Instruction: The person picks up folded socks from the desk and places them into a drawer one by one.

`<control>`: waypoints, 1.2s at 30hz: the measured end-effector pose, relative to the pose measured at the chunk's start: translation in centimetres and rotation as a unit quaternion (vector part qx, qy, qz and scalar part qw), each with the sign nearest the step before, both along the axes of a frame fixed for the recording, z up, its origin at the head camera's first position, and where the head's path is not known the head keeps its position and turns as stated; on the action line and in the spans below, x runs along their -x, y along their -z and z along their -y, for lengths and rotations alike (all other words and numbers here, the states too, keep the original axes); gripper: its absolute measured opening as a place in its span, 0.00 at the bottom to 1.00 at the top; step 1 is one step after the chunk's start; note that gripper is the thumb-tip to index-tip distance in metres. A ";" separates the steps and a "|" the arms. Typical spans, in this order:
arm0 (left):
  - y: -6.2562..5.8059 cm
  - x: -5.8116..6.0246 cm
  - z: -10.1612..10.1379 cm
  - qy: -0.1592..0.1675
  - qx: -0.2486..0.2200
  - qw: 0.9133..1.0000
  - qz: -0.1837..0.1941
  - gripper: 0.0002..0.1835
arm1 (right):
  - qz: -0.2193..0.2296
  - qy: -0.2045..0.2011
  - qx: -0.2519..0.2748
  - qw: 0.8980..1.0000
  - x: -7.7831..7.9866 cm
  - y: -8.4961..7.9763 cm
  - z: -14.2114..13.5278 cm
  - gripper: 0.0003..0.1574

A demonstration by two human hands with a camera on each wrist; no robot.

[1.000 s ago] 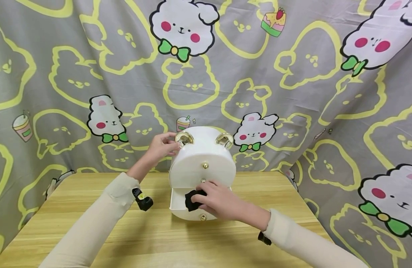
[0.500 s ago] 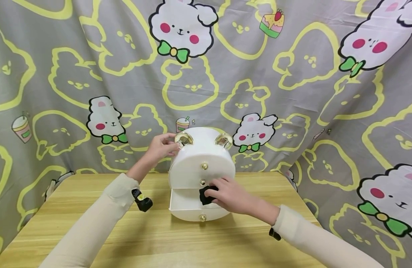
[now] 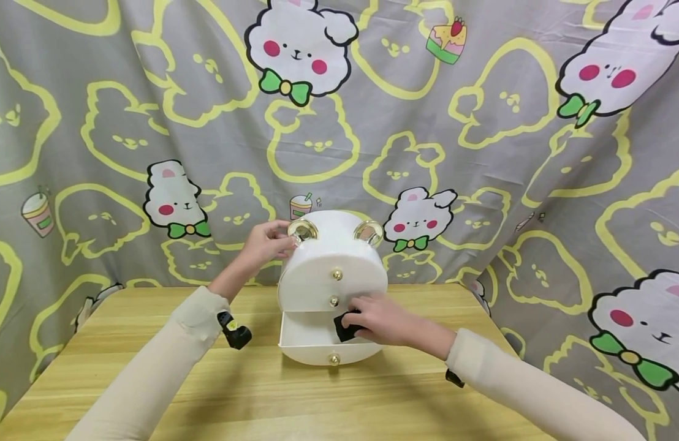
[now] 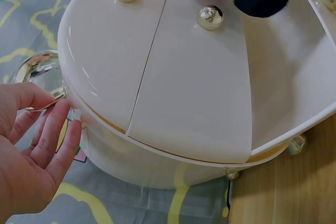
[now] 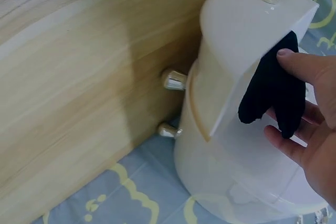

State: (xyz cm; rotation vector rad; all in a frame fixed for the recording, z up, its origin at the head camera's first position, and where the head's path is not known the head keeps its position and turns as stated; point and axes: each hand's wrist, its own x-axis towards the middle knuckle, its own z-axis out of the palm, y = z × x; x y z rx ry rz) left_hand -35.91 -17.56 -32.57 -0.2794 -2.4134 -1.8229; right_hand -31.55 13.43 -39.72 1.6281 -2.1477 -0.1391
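A white rounded drawer box (image 3: 306,282) with gold ears and gold knobs stands on the table, its bottom drawer (image 3: 295,334) pulled out. My left hand (image 3: 265,243) pinches the box's left gold ear (image 4: 42,72) between thumb and fingers. My right hand (image 3: 389,320) holds a soft black folded cloth piece (image 5: 275,85) over the right part of the drawer. In the right wrist view the thumb presses on the cloth's front, with the fingers behind it. The head view cannot tell whether the cloth touches the drawer's floor.
The wooden table (image 3: 218,392) spreads around the box. Behind it hangs a grey curtain (image 3: 328,141) with cartoon rabbits, close to the table's back edge. The drawer's front wall (image 3: 328,353) with its gold knob sticks out toward me.
My right hand has moved with the black cloth from the drawer's middle to the right, then slightly lower. The left hand stays at the ear.
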 end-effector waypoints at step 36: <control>0.0 -0.2 0.2 0.006 -0.001 1.000 -0.003 0.23 | 0.075 -0.002 -0.039 0.996 1.6 2.5 2.7 0.13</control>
